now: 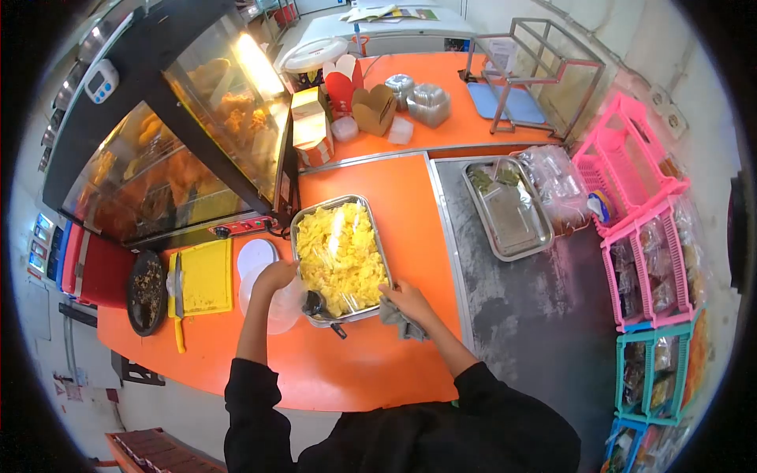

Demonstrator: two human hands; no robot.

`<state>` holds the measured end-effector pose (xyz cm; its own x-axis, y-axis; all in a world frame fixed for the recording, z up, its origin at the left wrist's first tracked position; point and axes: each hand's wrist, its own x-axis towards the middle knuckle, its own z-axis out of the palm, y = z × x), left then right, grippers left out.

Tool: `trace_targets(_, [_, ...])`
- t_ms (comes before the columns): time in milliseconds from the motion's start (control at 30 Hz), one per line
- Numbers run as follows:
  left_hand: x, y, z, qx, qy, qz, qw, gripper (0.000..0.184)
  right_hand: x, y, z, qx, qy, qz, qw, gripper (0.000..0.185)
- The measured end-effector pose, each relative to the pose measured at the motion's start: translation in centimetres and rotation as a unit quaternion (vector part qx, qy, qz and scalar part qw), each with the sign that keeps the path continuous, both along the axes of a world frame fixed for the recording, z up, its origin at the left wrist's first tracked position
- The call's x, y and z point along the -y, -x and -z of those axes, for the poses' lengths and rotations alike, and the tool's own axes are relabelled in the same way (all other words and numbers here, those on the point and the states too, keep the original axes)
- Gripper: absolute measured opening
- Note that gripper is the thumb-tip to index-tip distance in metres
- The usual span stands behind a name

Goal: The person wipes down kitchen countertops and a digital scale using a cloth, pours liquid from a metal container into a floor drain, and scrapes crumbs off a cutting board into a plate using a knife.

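Prog: tray (379,244) filled w/ yellow food (337,252), can't tell what's left | Loc: on table (355,386), btw your hands | your L hand (274,280): by tray's L edge, grip unclear, can't tell | your R hand (408,301): pinching gray cloth (400,322), tray's R edge

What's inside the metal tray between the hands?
Heaped yellow food fills the metal tray; a black utensil lies at its near-left corner. The food hides the tray's bottom.

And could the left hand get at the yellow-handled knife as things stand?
Probably yes: the knife lies uncovered, its handle jutting past the yellow cutting board, and nothing tall stands between it and the left hand.
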<state>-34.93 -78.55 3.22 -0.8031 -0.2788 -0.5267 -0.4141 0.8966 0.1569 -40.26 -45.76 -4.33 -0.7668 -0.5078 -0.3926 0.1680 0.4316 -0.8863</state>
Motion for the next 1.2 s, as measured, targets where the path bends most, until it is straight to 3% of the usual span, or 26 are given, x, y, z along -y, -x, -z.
trace_targets(67, [0.3, 1.8, 0.3, 0.053, -0.007, -0.034, 0.998, 0.058, 0.6, 0.1, 0.7, -0.039, -0.052, 0.018, 0.998, 0.046])
trace_targets(133, [1.0, 2.6, 1.4, 0.097, -0.039, -0.051, 0.993, 0.063, 0.4, 0.0, -0.7, -0.018, -0.017, 0.021, 0.999, 0.05])
trace_targets(233, [1.7, 2.0, 3.5, 0.105, -0.175, -0.107, 0.973, 0.067, 0.1, 0.2, -1.4, -0.028, -0.023, 0.002, 0.999, 0.05])
trace_targets(333, [1.3, 1.2, 3.8, 0.135, -0.206, -0.158, 0.956, 0.068, -0.1, 0.1, -0.8, -0.03, -0.024, -0.009, 0.999, 0.046])
trace_targets(433, [-0.2, 0.7, 2.5, 0.124, -0.208, -0.178, 0.954, 0.067, -0.7, 0.1, -2.2, -0.029, -0.025, -0.011, 0.999, 0.043])
trace_targets(567, [-0.6, 1.2, 1.1, 0.141, -0.114, -0.146, 0.973, 0.07, -1.4, -1.3, -2.5, -0.015, -0.044, 0.014, 0.999, 0.04])
trace_targets(633, [-1.2, 1.0, -1.0, 0.128, -0.029, -0.07, 0.989, 0.07, -2.5, -2.7, -2.8, -0.022, -0.054, 0.065, 0.996, 0.038])
trace_targets(733, [-4.4, -0.2, -5.6, 0.069, -0.048, -0.107, 0.991, 0.069, -5.1, -4.9, -4.2, -0.027, -0.117, 0.116, 0.986, 0.034])
trace_targets(833, [-6.2, -3.3, -7.5, 0.06, -0.109, -0.064, 0.99, 0.06, -8.5, -7.6, -4.1, -0.052, -0.189, 0.148, 0.969, 0.029])
trace_targets(900, [-6.2, -6.9, -6.1, 0.062, -0.16, -0.045, 0.984, 0.05, -11.0, -10.3, -2.4, -0.071, -0.19, 0.186, 0.961, 0.029])
trace_targets(967, [-7.0, -9.7, -5.3, 0.062, -0.257, 0.074, 0.962, 0.04, -12.2, -11.9, -2.1, -0.084, -0.185, 0.225, 0.953, 0.031])
trace_targets(1100, [-11.9, -13.1, 1.0, 0.079, -0.364, -0.005, 0.928, 0.042, -12.9, -11.7, -2.4, -0.096, -0.181, 0.263, 0.943, 0.034])
trace_targets(1200, [-16.9, -9.1, -0.3, 0.06, -0.47, -0.189, 0.86, 0.043, -12.2, -8.2, -2.9, -0.098, -0.169, 0.26, 0.946, 0.034])
